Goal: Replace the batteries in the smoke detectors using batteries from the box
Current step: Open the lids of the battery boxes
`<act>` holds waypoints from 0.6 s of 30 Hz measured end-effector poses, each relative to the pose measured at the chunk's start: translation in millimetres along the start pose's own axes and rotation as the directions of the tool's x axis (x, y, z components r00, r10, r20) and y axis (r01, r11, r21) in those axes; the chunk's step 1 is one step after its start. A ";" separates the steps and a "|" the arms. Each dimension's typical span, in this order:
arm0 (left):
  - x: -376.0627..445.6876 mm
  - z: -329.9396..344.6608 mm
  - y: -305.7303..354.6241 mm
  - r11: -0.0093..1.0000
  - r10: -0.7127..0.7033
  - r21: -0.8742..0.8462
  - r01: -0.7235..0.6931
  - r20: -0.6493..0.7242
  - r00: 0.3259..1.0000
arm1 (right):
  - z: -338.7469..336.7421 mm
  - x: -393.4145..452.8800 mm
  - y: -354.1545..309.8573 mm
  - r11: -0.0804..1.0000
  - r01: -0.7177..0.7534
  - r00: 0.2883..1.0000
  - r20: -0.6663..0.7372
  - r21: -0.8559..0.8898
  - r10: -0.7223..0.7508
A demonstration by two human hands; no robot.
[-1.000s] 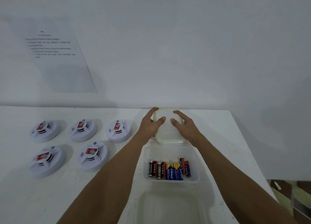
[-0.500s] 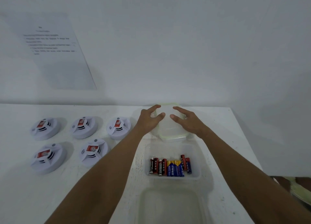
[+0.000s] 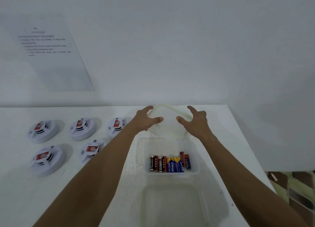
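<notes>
It looks like a plain test room, with a bare white wall (image 3: 187, 48), a printed paper (image 3: 51, 56) stuck up at the upper left, and a white table (image 3: 20, 192) holding neat rows of smoke detectors (image 3: 43, 131).
</notes>
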State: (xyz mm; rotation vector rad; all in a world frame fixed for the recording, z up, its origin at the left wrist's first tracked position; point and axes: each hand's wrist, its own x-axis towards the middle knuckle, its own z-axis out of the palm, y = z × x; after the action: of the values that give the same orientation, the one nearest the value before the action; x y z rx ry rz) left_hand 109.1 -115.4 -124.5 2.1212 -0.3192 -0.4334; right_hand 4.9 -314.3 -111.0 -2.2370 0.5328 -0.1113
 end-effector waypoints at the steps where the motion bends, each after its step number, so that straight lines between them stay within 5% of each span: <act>1: -5.1 2.7 -0.9 1.000 0.005 -0.014 -0.005 -0.024 1.000 | -0.5 -6.1 4.6 0.999 -0.031 0.999 0.028 -0.004 0.032; 10: -35.2 16.3 6.9 0.991 -0.078 0.091 0.094 -0.168 0.983 | -0.3 -7.3 12.9 0.995 0.073 0.991 0.103 0.066 -0.080; 18: -53.8 20.7 4.4 0.996 -0.019 0.085 0.022 -0.045 0.999 | -5.5 0.8 14.9 0.990 0.103 0.966 0.228 0.098 -0.123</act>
State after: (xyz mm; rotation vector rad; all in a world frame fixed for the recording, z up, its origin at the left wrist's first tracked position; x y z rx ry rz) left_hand 51.5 -112.5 -121.6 2.2155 -0.2952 -0.3900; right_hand -0.8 -327.1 -118.5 -2.1594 0.2680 0.0696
